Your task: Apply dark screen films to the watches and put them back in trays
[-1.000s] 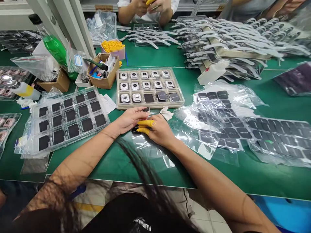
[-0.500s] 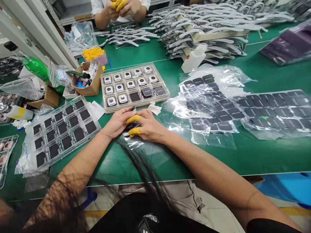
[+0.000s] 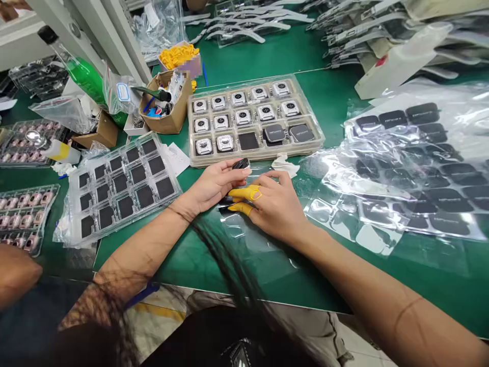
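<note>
My left hand [image 3: 214, 186] is closed on a small dark watch case [image 3: 241, 163], which shows between its thumb and fingertips. Close beside it, my right hand [image 3: 277, 206] wears yellow finger cots [image 3: 244, 192]. Its fingers are closed round a black film piece [image 3: 227, 200], mostly hidden, at the top of a clear plastic sheet [image 3: 244, 234]. Just behind both hands stands a tray [image 3: 313, 148] of watch cases, most showing white bodies with round dark sensors. Two front-row compartments on its right hold dark square pieces [image 3: 274, 133], and one beside them shows only black lining.
Left of the hands lies a clear tray [image 3: 78, 229] with black-lined compartments. Sheets of black film squares [image 3: 446, 200] spread at right, near a white bottle [image 3: 401, 61]. A cardboard box [image 3: 171, 114] of small items and yellow finger cots [image 3: 178, 56] stand behind. Straps are stacked at the back.
The view has shifted closer and turned, so the table's things appear larger. The watch case in my left hand shows more clearly. Both hands stay together, and the far co-worker's hands have left the view.
</note>
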{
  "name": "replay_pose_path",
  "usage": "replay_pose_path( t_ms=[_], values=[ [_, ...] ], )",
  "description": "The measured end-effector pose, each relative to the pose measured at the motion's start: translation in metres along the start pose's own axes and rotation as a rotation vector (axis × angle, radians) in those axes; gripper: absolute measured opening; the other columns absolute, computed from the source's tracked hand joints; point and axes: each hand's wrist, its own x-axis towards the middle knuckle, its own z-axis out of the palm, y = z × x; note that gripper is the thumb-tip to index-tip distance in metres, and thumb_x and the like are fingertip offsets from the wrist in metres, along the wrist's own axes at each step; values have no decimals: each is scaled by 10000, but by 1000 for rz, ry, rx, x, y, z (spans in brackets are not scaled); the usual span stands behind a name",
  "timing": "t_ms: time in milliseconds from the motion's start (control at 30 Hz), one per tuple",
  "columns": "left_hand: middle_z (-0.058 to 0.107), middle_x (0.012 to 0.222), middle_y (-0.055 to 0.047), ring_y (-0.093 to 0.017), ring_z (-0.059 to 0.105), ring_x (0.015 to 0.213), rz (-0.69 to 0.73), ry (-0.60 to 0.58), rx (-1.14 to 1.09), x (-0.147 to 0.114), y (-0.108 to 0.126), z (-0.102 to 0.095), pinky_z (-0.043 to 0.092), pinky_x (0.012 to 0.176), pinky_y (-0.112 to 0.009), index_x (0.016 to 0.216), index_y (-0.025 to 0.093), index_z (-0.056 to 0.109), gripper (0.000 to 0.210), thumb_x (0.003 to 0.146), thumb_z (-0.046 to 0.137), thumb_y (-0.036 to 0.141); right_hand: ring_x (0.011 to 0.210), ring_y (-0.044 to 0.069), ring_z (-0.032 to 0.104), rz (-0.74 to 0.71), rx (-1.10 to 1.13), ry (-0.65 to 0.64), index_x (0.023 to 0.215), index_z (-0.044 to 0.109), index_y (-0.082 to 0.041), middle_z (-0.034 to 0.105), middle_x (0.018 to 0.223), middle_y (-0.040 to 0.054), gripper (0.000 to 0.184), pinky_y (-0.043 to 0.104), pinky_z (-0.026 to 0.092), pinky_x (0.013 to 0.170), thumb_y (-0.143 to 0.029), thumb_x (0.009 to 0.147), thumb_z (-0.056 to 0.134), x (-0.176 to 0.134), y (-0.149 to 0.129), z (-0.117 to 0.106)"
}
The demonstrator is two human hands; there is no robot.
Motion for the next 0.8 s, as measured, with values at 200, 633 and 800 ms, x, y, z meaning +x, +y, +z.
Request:
replay_pose_path(
  t_ms=[200,633,800],
  values=[
    [795,975,17,-135,741,899,-24,-53,-45,3,-4,-1,627,1167,-402,1229,146,829,308,1021,1019,23,1015,322,716,133,84,15,1126,987,-353,912,966,64,180,577,420,1081,-319,1218,836,-2,3,1],
    [814,939,8,-145,735,877,54,-102,-48,4,-11,-4,648,1072,-394,1110,149,853,400,844,1117,9,1091,397,846,-15,288,31,1181,909,-613,932,1100,11,296,730,647,1055,-374,1246,747,-9,-25,-57],
    [880,984,-20,-191,798,899,229,-118,260,-1,-25,-4,698,992,-384,1282,171,923,618,720,1156,61,937,340,821,583,773,81,1000,863,-407,863,1028,64,478,567,716,868,-851,991,1040,9,10,-65]
  ],
)
